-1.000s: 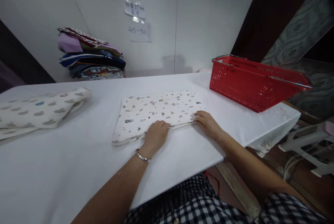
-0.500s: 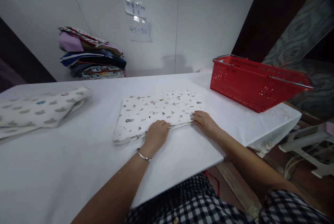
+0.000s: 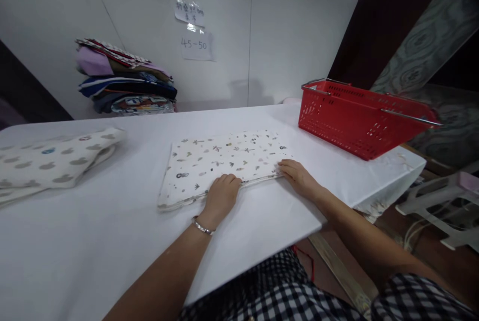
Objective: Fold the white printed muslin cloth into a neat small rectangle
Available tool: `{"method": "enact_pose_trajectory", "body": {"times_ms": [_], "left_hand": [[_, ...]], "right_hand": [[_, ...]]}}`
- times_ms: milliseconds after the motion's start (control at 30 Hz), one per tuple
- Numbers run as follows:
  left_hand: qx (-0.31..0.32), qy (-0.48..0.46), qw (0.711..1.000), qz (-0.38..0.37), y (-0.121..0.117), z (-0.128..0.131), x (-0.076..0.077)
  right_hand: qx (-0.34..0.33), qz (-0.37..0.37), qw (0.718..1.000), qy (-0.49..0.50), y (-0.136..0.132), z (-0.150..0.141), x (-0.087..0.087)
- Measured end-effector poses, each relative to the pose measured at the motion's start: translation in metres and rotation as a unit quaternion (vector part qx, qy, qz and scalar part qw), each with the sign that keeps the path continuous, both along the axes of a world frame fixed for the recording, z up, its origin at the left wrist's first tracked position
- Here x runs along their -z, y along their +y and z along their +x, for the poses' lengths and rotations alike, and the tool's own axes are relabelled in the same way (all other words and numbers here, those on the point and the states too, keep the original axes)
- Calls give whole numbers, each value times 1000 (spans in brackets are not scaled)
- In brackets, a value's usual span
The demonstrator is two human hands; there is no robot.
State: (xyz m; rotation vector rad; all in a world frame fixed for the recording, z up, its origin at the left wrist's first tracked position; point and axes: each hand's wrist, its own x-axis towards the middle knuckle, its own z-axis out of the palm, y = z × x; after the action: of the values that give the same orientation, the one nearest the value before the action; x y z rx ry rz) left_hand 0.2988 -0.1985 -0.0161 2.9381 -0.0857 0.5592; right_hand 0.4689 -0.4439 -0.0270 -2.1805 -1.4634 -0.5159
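A folded white cloth with small printed motifs [image 3: 220, 159] lies flat in the middle of the white table [image 3: 93, 241]. My left hand [image 3: 221, 193], a silver bracelet on its wrist, rests with curled fingers on the cloth's near edge. My right hand [image 3: 297, 175] holds the cloth's near right corner, fingers bent over the edge. Both hands are closed on that near edge.
A second folded cloth with grey spots [image 3: 52, 161] lies at the far left. A stack of folded fabrics [image 3: 125, 79] stands against the back wall. A red plastic basket [image 3: 359, 116] sits at the table's right end. The table's corner drops off to the right.
The view has shifted slightly to the right. Both hands stay on the cloth's near edge with almost no movement.
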Motion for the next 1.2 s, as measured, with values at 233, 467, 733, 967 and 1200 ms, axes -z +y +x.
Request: {"method": "enact_pose_trajectory", "body": {"times_ms": [233,467,733,967,1200], "left_hand": [[3,-6,1000,-13,1,1,1],[4,-2,1000,-27,1,1,1],[1,4,1000,-20,2,1,2],[7,0,1000,2,1,1,1],[0,8,1000,25,-1,0,2]], "right_hand": [[76,18,997,25,-37,11,-5],[27,-4,1000,-7,-25,11,-6],[11,-55,998,-33,-17,18,-3],[-4,-40,998,-38,-22,17,0],[-5,-38,999,-37,-23,16,4]]}}
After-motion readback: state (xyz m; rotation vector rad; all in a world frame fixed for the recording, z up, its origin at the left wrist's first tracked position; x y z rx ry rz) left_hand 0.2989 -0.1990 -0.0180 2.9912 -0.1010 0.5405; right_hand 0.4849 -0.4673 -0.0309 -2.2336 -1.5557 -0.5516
